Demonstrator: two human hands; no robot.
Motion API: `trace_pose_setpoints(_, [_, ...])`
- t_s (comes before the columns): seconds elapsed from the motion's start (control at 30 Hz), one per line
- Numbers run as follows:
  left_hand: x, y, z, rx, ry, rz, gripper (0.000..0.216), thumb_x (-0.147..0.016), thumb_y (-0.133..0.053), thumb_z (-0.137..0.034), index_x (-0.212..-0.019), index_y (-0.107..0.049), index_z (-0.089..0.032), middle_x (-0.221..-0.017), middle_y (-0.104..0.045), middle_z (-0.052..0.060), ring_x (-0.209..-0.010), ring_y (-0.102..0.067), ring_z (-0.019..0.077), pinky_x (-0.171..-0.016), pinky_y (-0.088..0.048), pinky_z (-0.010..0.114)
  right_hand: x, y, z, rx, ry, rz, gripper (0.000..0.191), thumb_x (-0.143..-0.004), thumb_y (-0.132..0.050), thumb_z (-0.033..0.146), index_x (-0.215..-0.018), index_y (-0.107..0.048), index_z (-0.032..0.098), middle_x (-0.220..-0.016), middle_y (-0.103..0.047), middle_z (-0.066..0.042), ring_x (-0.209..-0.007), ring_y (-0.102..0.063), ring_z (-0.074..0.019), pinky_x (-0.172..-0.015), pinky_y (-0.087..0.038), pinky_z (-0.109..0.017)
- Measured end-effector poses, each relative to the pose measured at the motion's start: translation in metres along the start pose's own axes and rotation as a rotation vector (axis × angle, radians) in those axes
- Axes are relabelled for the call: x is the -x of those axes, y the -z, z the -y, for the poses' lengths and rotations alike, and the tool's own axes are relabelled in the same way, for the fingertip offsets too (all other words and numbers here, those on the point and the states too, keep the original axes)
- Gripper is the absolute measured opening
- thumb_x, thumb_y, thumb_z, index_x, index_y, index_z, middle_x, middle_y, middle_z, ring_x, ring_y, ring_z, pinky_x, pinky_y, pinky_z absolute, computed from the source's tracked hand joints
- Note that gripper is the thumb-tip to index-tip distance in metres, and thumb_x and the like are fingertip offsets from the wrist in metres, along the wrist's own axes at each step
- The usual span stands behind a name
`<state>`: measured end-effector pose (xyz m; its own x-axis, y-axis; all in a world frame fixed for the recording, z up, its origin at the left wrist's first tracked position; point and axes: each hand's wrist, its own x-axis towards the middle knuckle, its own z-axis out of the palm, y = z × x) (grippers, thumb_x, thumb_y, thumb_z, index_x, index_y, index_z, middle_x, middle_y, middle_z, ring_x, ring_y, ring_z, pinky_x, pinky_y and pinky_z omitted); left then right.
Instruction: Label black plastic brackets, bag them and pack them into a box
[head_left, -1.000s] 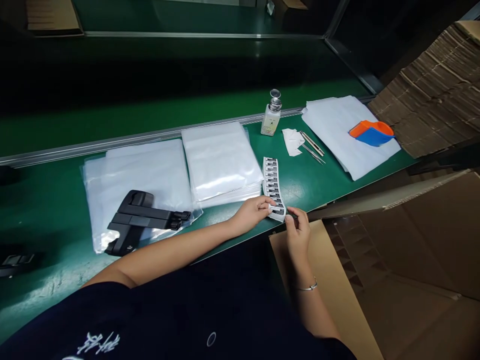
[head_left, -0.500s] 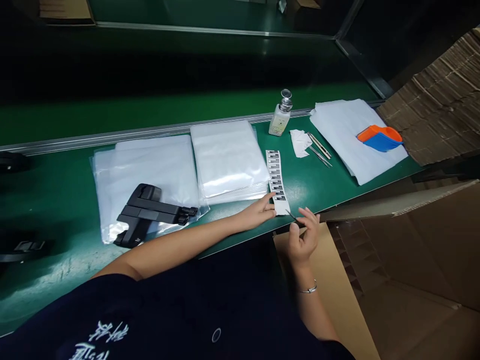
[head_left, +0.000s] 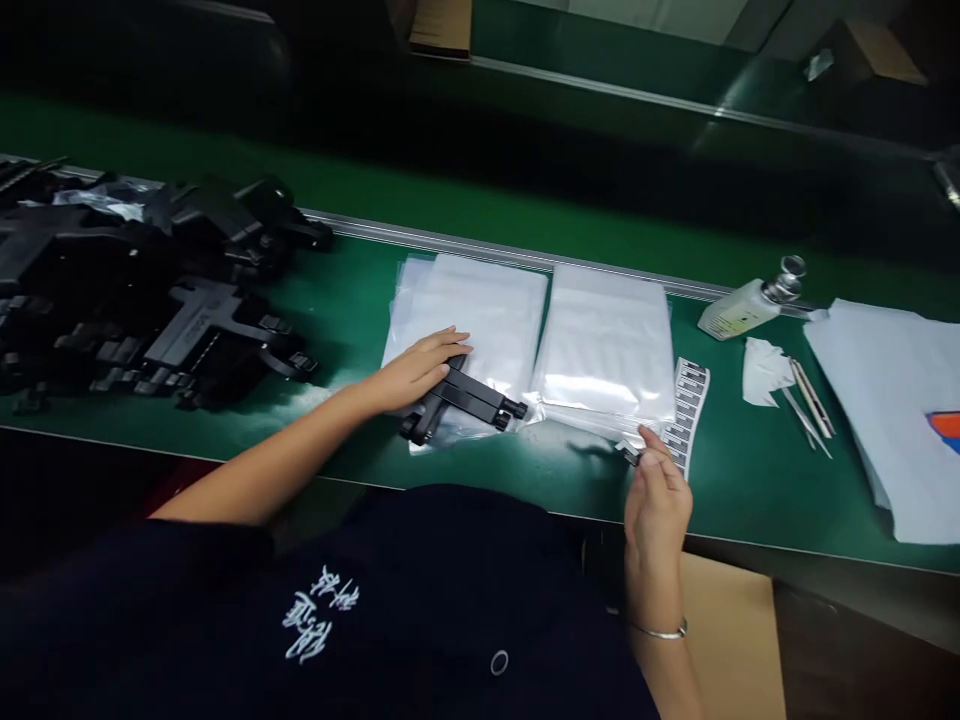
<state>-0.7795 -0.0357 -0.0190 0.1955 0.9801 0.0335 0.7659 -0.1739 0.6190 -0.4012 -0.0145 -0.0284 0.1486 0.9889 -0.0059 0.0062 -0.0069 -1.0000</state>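
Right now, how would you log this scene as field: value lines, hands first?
Left hand: on the black device, over the left plastic stack
Right hand: pinching a small piece, seemingly a label
Beside right hand: label strip
Bench, left: black parts, piled
Bench, right: bottle, tissue, tweezers

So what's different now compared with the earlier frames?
The left hand has left the label strip and moved left onto the black device. The right hand now holds a small label clear of the strip. The view has swung left, showing more black parts. The black device still lies on the left bags; the bottle and tweezers stay put.
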Motion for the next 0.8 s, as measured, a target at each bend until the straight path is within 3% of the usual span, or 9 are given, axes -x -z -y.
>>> trace_pose_setpoints(0.17, [0.017, -0.049, -0.044, 0.046, 0.101, -0.232, 0.042, -0.097, -0.030, -0.025, -0.136, -0.044, -0.016, -0.149, -0.039, 0.014, -0.146, -0.022, 0.0263, -0.118, -0.026, 0.053, 0.013, -0.088, 0.022, 0.281, 0.084, 0.445, 0.017, -0.083, -0.060, 0.033, -0.070, -0.060, 0.022, -0.123, -0.062, -0.008, -0.134, -0.040, -0.0278, -0.112, -0.026, -0.052])
trace_pose_setpoints(0.3, [0.019, -0.060, -0.059, 0.099, 0.134, -0.279, 0.041, -0.097, -0.031, -0.023, -0.136, -0.041, -0.017, -0.149, -0.037, 0.014, -0.145, -0.020, 0.0277, -0.117, -0.028, 0.054, 0.016, -0.126, 0.024, 0.427, 0.094, 0.557, 0.018, -0.079, -0.058, 0.033, -0.064, -0.059, 0.023, -0.116, -0.064, -0.007, -0.129, -0.042, -0.0287, -0.109, -0.028, -0.052])
trace_pose_setpoints(0.47, [0.018, -0.061, -0.057, 0.122, 0.118, -0.309, 0.040, -0.096, -0.031, -0.021, -0.135, -0.041, -0.017, -0.148, -0.037, 0.014, -0.145, -0.022, 0.0283, -0.117, -0.029, 0.054, 0.011, -0.134, 0.021, 0.496, 0.091, 0.555, 0.017, -0.078, -0.057, 0.032, -0.064, -0.059, 0.023, -0.110, -0.066, -0.007, -0.119, -0.047, -0.0278, -0.106, -0.031, -0.051])
trace_pose_setpoints(0.8, [0.017, -0.061, -0.059, 0.136, 0.124, -0.305, 0.040, -0.095, -0.033, -0.019, -0.134, -0.042, -0.016, -0.146, -0.038, 0.014, -0.144, -0.023, 0.0288, -0.117, -0.030, 0.053, 0.013, -0.136, 0.024, 0.532, 0.083, 0.549, 0.018, -0.078, -0.059, 0.032, -0.062, -0.059, 0.023, -0.109, -0.066, -0.006, -0.118, -0.047, -0.0269, -0.106, -0.031, -0.049])
